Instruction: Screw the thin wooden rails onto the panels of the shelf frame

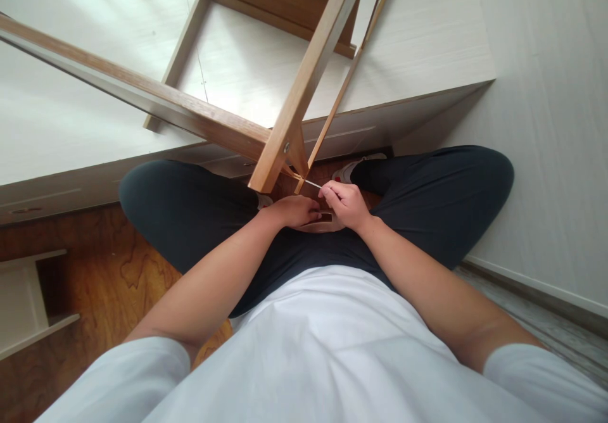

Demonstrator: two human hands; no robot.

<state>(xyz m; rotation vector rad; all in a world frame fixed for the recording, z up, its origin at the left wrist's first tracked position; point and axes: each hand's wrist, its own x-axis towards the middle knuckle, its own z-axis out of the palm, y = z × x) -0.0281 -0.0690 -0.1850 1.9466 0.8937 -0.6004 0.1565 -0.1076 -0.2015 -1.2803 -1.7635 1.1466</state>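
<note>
My right hand point(346, 202) is closed around a thin metal rod point(312, 183), its handle end hidden by my fingers. The rod's tip reaches the lower end of a slim wooden strip point(327, 122), at a corner of a wooden furniture frame point(304, 81). A round metal bolt head point(286, 147) shows on the thick post there. My left hand point(300, 211) lies beside the right one, fingers curled in. It rests at a light-brown seat edge point(311, 227) with a dark slot. What its fingers hold, if anything, is hidden.
The wooden frame leans over a pale platform point(403, 68) in front of me. My bent knees point(441, 195) spread to both sides. A pale panel point(546, 157) stands at the right. On the wood-look floor point(128, 271) at the left is a white open piece point(23, 309).
</note>
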